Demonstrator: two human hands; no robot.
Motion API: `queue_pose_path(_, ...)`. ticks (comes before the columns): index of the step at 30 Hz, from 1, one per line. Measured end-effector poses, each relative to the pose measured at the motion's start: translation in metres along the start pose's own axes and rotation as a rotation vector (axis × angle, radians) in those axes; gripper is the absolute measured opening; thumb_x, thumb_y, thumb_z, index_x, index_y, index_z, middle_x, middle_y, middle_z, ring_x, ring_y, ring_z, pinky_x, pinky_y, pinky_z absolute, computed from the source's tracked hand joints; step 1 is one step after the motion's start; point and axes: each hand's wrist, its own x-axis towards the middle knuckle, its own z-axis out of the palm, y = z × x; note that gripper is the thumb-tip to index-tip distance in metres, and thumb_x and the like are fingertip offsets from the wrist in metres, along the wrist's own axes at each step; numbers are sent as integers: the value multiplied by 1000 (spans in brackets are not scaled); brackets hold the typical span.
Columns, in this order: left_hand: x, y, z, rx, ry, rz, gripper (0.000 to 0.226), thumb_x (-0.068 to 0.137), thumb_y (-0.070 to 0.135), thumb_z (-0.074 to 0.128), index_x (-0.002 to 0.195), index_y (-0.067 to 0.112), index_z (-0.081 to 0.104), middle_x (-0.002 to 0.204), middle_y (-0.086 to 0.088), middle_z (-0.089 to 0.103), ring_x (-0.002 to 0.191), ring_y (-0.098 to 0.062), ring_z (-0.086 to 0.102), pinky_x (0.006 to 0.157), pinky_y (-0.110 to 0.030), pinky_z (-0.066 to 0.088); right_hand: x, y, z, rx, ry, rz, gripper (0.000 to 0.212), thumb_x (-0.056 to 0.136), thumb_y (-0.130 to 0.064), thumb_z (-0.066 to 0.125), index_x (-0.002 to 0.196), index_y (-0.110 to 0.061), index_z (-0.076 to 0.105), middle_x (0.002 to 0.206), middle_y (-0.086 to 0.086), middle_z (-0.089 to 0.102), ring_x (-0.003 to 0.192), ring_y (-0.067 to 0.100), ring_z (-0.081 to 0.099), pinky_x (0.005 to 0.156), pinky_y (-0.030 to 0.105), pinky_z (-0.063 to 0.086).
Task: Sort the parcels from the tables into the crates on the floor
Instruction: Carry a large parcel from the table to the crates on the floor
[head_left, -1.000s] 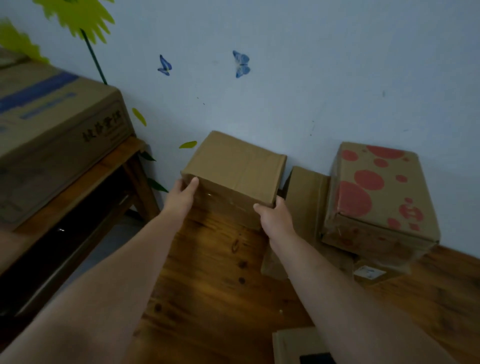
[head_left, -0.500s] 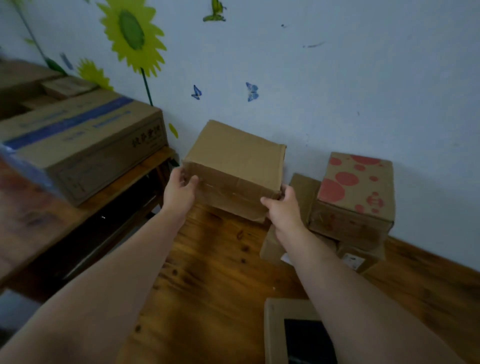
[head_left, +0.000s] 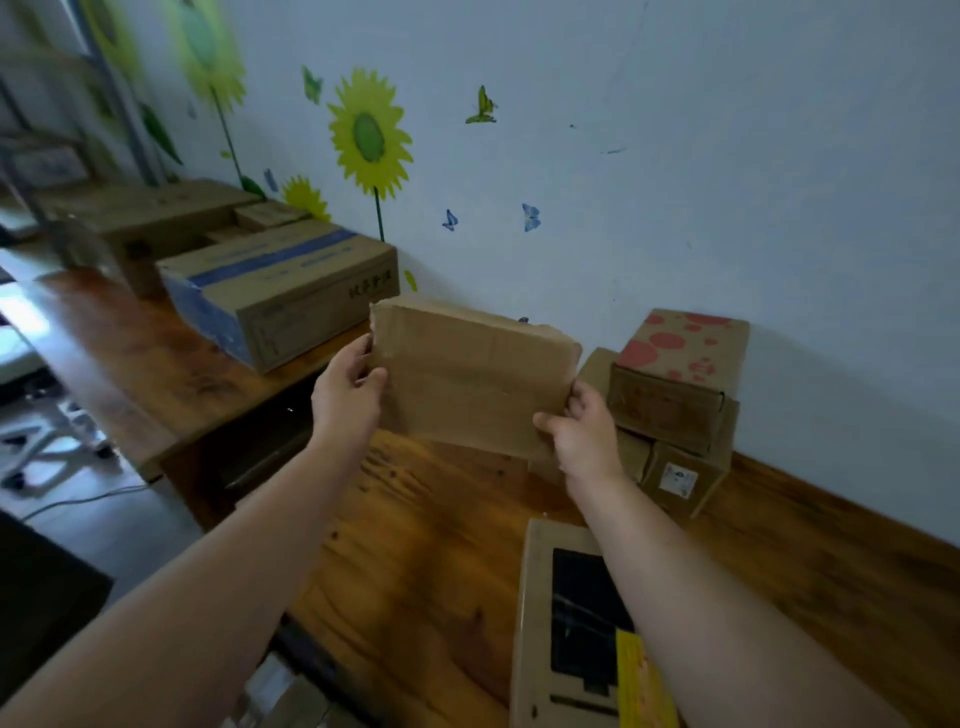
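Note:
A plain brown cardboard parcel (head_left: 470, 379) hangs in the air above the wooden table (head_left: 431, 551), its broad face tilted toward me. My left hand (head_left: 345, 395) grips its left edge, thumb on the near face. My right hand (head_left: 582, 431) grips its lower right corner. No crate is in view.
A red-spotted box (head_left: 680, 374) tops a stack of small parcels (head_left: 680, 475) against the wall at right. A flat box with a black window (head_left: 566, 629) lies near the front edge. A long blue-striped carton (head_left: 280, 291) and other boxes sit on the left table (head_left: 124, 353).
Both hands have lifted the brown parcel off the table and tipped its face toward me. My view has risen and swung left, showing more of the left table.

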Motion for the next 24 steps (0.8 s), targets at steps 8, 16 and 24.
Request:
queue_pose_path(8,-43,4,-26,-135,-134,-105,19,94,17,57,106,26,69,106,3,68,96,-14,63,89,-41,52,-38,-7,-18,6,70,-66,33,88,3,59,110,-21,56,115,3,63,112,24,59,96,42,49)
queue_pose_path(16,-52,1,-47,-281,-428,-168,63,92,3,54,139,41,39,117,4,61,104,-17,61,82,-37,52,-59,-16,-10,-84,21,-99,73,92,-13,61,150,-29,20,156,-4,24,143,20,24,113,41,25)
queue_pose_path(24,-66,-7,-56,-214,-477,-106,62,84,2,63,140,22,44,117,4,61,102,-7,59,72,-20,50,-82,-16,-23,-6,-4,-20,38,88,-17,65,122,-23,50,107,-9,60,100,12,57,93,36,47)
